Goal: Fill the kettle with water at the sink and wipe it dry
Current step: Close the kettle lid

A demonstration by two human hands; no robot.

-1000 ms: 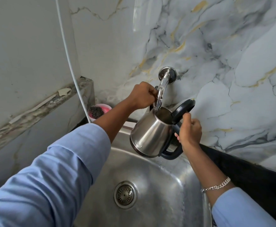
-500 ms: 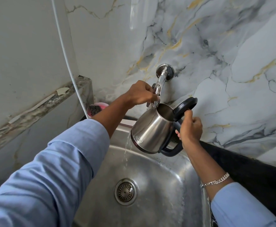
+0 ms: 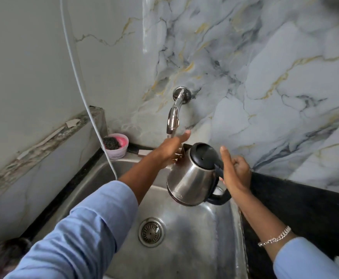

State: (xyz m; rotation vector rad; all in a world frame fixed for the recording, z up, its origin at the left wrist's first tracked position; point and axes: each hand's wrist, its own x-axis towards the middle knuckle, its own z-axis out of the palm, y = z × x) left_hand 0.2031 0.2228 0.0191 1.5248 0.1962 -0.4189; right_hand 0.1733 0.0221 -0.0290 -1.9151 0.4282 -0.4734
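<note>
Filling looks finished: the kettle (image 3: 191, 176), lid shut, hangs over the sink (image 3: 184, 248) near its back right corner. Right hand (image 3: 235, 174) grips the handle; left hand (image 3: 170, 147) is open by the spout, below the tap (image 3: 173, 117). Next comes finding a cloth and wiping, none in view

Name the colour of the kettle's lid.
Black, seen in the head view: the lid sits closed on the steel kettle.

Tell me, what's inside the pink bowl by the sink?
The pink bowl holds a dark scrubber on its left side, with pink showing beside it. Whatever lies beneath the scrubber is hidden.
</note>
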